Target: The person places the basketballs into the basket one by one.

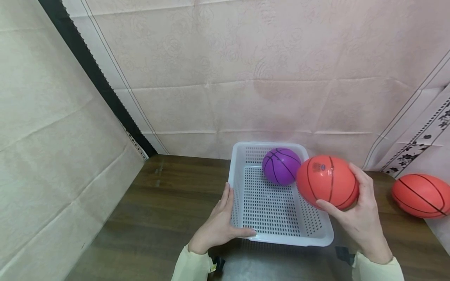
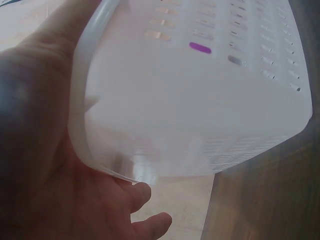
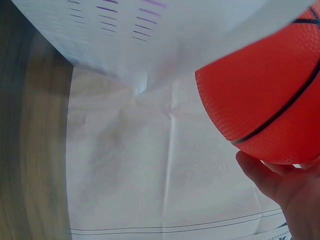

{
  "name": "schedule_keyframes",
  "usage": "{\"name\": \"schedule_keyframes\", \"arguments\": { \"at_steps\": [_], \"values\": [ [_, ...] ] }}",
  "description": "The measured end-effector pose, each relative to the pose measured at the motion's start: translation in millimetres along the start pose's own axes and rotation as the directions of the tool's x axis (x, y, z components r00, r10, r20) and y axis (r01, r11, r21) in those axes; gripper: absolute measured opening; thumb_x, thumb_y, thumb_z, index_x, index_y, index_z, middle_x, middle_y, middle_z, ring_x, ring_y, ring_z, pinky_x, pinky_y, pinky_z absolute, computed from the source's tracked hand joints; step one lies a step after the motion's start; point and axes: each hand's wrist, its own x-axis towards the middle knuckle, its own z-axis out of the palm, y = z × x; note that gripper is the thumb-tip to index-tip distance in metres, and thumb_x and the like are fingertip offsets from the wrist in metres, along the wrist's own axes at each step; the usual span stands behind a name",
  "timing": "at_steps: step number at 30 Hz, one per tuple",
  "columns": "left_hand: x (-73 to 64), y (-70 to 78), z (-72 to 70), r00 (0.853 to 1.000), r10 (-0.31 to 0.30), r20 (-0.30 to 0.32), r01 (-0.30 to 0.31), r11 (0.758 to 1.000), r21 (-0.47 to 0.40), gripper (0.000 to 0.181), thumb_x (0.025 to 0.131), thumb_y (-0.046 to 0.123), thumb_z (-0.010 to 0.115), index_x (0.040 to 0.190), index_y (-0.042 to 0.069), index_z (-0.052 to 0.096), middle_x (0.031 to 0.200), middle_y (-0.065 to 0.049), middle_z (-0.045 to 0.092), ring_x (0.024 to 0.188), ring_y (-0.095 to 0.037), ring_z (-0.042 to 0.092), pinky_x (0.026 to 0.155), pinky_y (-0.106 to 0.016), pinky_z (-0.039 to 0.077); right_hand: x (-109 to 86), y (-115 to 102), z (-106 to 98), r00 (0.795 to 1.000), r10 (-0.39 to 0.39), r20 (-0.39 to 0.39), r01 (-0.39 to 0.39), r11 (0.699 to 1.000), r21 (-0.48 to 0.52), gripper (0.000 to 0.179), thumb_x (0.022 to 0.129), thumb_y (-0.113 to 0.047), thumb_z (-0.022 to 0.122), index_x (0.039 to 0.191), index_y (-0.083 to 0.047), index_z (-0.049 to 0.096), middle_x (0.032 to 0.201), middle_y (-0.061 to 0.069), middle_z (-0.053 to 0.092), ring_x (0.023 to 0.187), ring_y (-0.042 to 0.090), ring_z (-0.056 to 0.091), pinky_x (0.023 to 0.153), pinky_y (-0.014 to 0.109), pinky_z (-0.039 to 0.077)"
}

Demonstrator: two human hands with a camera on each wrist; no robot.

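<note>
Head view shows a white basket (image 1: pixel 270 212) on the brown desk (image 1: pixel 168 218), its floor and walls pierced with slots. At its eight o'clock corner is the left hand (image 1: pixel 219 226), fingers straight and released along the outside of the wall, thumb stretched along the near rim. Between three and four o'clock, the right hand (image 1: pixel 360 216) grasps a red ball (image 1: pixel 328 182), thumb on the near side and fingers round the far right. That ball overlaps the basket's rim toward two or three o'clock; whether it touches the rim, I cannot tell. Inside the basket, between twelve and one o'clock, sits a purple ball (image 1: pixel 281 166) with black lines. Well out at three o'clock, another red one (image 1: pixel 422 195) lies on the desk near pale patterned cloth (image 1: pixel 263 105).
</note>
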Motion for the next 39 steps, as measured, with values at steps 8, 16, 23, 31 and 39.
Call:
{"name": "schedule_keyframes", "arguments": {
  "at_steps": [8, 16, 23, 31, 39],
  "values": [
    [0.7, 0.0, 0.6, 1.0, -0.011, -0.003, 0.011, 1.0, -0.007, 0.134, 0.066, 0.065, 0.079, 0.156, 0.018, -0.007, 0.158, 0.014, -0.023, 0.145, -0.035, 0.008, 0.107, -0.065, 0.019, -1.7, -3.5, 3.3, 0.999, -0.029, 0.041, 0.029, 1.0, -0.001, 0.121, 0.057, -0.001, 0.093, 0.153, -0.031, 0.026, 0.146, -0.003, 0.035, 0.118, 0.008, 0.041, 0.081, 0.006, 0.041],
    [0.3, -0.6, 0.9, 1.0, -0.014, -0.003, 0.014, 1.0, 0.005, 0.134, 0.065, 0.067, 0.078, 0.156, 0.017, -0.007, 0.157, 0.014, -0.023, 0.145, -0.035, 0.008, 0.108, -0.063, 0.02, -1.7, -5.6, 4.8, 0.996, -0.047, 0.077, 0.048, 0.999, -0.006, 0.12, 0.057, -0.003, 0.094, 0.153, -0.031, 0.026, 0.147, -0.003, 0.034, 0.119, 0.009, 0.04, 0.081, 0.007, 0.041],
    [0.3, -0.1, 0.6, 1.0, -0.012, -0.004, 0.012, 1.0, 0.004, 0.134, 0.065, 0.066, 0.078, 0.156, 0.017, -0.006, 0.157, 0.014, -0.023, 0.146, -0.034, 0.007, 0.108, -0.064, 0.019, -1.5, -8.5, 6.0, 0.99, -0.018, 0.137, 0.021, 0.999, -0.024, 0.118, 0.059, -0.01, 0.095, 0.152, -0.035, 0.027, 0.147, -0.006, 0.033, 0.121, 0.009, 0.036, 0.079, 0.011, 0.044],
    [-0.2, -0.3, 0.4, 1.0, -0.008, -0.006, 0.008, 1.0, 0.016, 0.134, 0.065, 0.069, 0.077, 0.156, 0.016, -0.006, 0.158, 0.013, -0.023, 0.146, -0.034, 0.007, 0.108, -0.064, 0.019, -1.1, -10.1, 9.4, 0.982, -0.009, 0.191, 0.017, 0.999, -0.041, 0.115, 0.062, -0.019, 0.094, 0.152, -0.037, 0.026, 0.144, -0.005, 0.033, 0.12, 0.012, 0.035, 0.075, 0.016, 0.046],
    [0.4, 0.6, -0.2, 1.0, -0.006, 0.0, 0.006, 1.0, -0.002, 0.133, 0.067, 0.063, 0.08, 0.156, 0.016, -0.007, 0.158, 0.013, -0.023, 0.146, -0.034, 0.008, 0.108, -0.064, 0.019, -2.6, -8.2, 13.0, 0.971, 0.011, 0.239, 0.004, 0.998, -0.062, 0.111, 0.065, -0.027, 0.092, 0.152, -0.038, 0.024, 0.144, 0.003, 0.034, 0.116, 0.027, 0.042, 0.074, 0.022, 0.049]
  ]
}}
